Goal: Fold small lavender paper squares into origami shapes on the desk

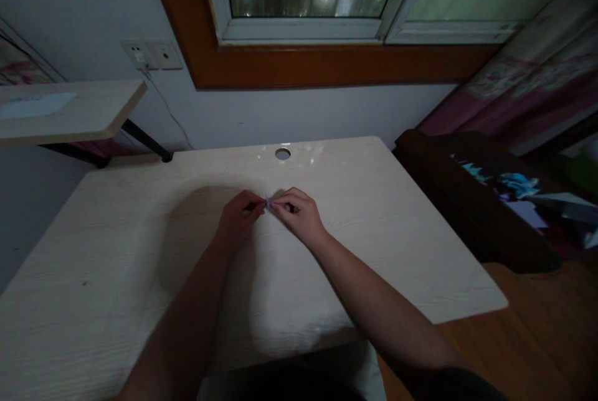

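My left hand [239,214] and my right hand [299,211] meet over the middle of a pale wooden table [116,251]. Both are closed in a pinch on a tiny purplish piece [268,203] held between their fingertips. It is too small and dim to name with certainty; it looks like folded paper. Both forearms reach in from the bottom edge of the view, low over the tabletop.
A round cable hole [283,153] lies near the table's far edge. A second small table [70,111] stands at the left under wall sockets [152,54]. A dark wooden bed frame [471,202] with colourful items sits at the right, below a window.
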Motion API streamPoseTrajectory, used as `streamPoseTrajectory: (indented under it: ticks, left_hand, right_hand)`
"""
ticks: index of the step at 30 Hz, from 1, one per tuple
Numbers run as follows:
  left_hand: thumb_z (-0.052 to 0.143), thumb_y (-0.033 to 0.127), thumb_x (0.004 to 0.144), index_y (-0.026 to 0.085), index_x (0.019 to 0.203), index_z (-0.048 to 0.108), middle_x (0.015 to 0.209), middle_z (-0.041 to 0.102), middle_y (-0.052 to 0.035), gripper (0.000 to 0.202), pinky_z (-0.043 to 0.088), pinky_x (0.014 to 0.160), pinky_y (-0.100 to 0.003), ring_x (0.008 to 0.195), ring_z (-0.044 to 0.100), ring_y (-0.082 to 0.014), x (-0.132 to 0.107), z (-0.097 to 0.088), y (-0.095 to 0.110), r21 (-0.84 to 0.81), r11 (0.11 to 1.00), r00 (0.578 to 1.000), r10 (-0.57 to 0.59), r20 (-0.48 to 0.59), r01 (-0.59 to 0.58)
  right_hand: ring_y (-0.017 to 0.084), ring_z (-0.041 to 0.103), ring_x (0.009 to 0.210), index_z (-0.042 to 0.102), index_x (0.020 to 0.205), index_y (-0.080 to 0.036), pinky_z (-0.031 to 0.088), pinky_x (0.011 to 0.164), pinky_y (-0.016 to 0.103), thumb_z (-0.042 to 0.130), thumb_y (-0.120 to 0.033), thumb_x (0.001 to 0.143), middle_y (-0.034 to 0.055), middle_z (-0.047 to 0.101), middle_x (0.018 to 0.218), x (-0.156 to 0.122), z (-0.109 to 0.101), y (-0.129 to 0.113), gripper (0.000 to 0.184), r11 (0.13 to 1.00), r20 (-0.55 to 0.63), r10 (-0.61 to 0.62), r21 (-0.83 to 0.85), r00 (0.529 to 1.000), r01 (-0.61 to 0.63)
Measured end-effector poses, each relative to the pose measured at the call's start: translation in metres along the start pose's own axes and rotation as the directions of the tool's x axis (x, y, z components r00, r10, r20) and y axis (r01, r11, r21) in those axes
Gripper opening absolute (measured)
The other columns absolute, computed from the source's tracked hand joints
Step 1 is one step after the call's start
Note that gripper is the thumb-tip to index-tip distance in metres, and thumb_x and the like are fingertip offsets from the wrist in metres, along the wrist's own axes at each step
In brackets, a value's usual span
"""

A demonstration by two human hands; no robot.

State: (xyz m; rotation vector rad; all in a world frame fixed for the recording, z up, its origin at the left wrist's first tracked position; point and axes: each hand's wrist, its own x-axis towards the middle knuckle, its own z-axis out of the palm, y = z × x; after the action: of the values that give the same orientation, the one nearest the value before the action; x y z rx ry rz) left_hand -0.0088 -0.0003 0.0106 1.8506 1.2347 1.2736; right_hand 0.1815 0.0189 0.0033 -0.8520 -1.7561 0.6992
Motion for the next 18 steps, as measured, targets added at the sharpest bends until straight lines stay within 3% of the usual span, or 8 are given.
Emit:
streamPoseTrajectory:
  ticks: [9, 18]
  left_hand:
    - [0.064, 0.033, 0.088, 0.02, 0.085, 0.066, 0.079, 0.065, -0.0024, 0.014, 0.052, 0.069, -0.024, 0.073, 0.062, -0.014, -0.0003, -0.0001, -0.0023, 0.086, 0.996, 1.0, -0.003, 0.02, 0.002]
    - [0.064, 0.034, 0.088, 0.02, 0.089, 0.067, 0.082, 0.067, -0.0025, 0.015, 0.053, 0.071, -0.025, 0.074, 0.065, -0.014, -0.0008, 0.0007, -0.0042, 0.019, 0.998, 0.997, -0.067, 0.028, 0.066]
  right_hand:
    - [0.012, 0.055, 0.065, 0.076, 0.09, -0.023, 0.045, 0.058, 0.026, 0.069, -0.028, 0.087, 0.003, 0.064, 0.08, -0.0001, 0.001, 0.0011, 0.009, 1.0, 0.003, -0.013, 0.02, 1.0, 0.013]
    - [0.012, 0.056, 0.066, 0.075, 0.088, -0.022, 0.045, 0.06, 0.026, 0.069, -0.028, 0.088, 0.003, 0.065, 0.08, -0.0007, 0.0001, 0.0001, 0.009, 0.999, -0.011, -0.038, -0.023, 0.999, 0.037]
